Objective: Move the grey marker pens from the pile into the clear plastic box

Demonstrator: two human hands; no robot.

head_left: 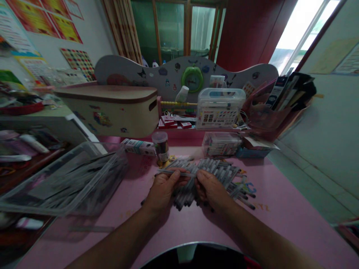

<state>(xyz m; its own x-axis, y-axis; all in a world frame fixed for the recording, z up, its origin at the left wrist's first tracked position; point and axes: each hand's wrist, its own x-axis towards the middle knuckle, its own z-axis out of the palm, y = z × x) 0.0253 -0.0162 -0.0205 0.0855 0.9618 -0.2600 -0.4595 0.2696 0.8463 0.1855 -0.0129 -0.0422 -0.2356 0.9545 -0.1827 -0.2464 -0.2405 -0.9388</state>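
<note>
A slim translucent pen (176,173) lies level between my two hands. My left hand (165,186) is closed round its left part, with the thumb on top. My right hand (209,186) pinches the pen's right end between thumb and fingers. Under and behind the hands is a heap of similar clear pens with dark ends (221,172), spread over the pink desk (196,231). To the left stands a clear plastic bin (70,213) holding many thin grey translucent pieces. One loose clear strip (91,228) lies on the desk near my left forearm.
Behind the heap are a clear jar of dark pieces (161,145), a long printed box (138,147) and a clear pen case (221,144). A cream storage box (112,112) and a handled marker case (220,108) stand on the back shelf. A pink holder (266,116) rises at right.
</note>
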